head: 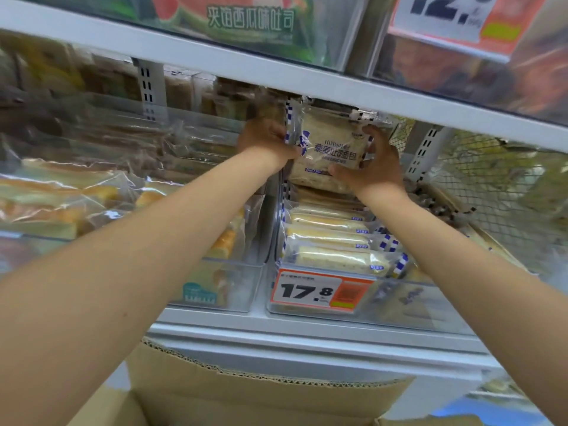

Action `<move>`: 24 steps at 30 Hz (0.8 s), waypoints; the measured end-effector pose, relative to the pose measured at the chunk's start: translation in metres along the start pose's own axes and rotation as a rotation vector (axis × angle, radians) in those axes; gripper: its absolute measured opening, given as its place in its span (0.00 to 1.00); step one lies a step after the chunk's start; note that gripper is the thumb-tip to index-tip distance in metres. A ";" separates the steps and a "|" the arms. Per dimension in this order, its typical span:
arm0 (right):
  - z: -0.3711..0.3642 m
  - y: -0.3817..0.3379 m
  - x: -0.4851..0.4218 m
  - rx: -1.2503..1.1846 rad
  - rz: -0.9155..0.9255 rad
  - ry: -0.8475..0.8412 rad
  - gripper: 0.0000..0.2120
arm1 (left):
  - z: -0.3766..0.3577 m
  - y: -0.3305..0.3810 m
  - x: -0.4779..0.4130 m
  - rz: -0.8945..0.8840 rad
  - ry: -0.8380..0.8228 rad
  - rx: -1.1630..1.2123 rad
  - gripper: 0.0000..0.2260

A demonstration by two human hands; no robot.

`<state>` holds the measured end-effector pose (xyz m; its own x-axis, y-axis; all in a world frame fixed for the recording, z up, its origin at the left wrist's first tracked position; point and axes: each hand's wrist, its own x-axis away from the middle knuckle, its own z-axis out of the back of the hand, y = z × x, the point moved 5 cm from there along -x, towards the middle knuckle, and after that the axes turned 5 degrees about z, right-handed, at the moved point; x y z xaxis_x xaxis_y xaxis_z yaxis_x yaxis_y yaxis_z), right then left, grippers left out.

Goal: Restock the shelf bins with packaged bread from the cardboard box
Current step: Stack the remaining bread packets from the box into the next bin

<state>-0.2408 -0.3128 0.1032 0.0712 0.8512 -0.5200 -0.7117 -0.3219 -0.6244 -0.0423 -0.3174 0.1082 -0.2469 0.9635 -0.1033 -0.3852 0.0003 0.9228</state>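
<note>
I am looking up at a shop shelf with both bare arms reaching forward. My left hand (267,138) is gripping the left edge of a packaged bread (329,152), fingers curled over its blue-checked seam. My right hand (373,167) is clamping the right side of the same pack, thumb pressing across the lower front and fingers wrapping round the upper right corner. The pack is standing upright with its printed face towards me, held just under the white shelf edge (276,72) above, at the back of a clear shelf bin (399,305).

Below the held pack, more bread packs (330,241) are lying stacked in that bin, their long edges facing me. An orange and white price tag (322,290) reading 17.8 is sitting on the bin's front wall. To the left, a neighbouring clear bin (215,290) is holding other wrapped loaves, blurred in this view. To the right, a wire mesh panel (491,192) is showing behind a slotted upright (425,155).

On the shelf above, a green watermelon-printed package (246,20) is sitting beside another price tag (455,13) that I am only partly seeing. At the bottom, the open flaps of the cardboard box (246,392) are sitting just below the shelf front; I cannot see what is inside it.
</note>
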 end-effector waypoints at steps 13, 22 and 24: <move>0.041 -0.040 0.091 0.155 0.178 -0.084 0.09 | 0.038 -0.005 0.120 -0.208 0.139 -0.178 0.05; -0.013 -0.033 0.247 -0.040 0.110 -0.355 0.04 | 0.052 -0.098 0.217 -0.136 -0.049 -0.332 0.07; -0.044 -0.003 0.288 -0.070 -0.039 -0.544 0.06 | 0.049 -0.151 0.228 0.024 -0.123 -0.331 0.08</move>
<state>-0.1877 -0.0849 -0.0704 -0.2885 0.9486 -0.1306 -0.6661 -0.2967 -0.6843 0.0032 -0.0844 -0.0365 -0.1585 0.9872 -0.0189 -0.6528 -0.0904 0.7521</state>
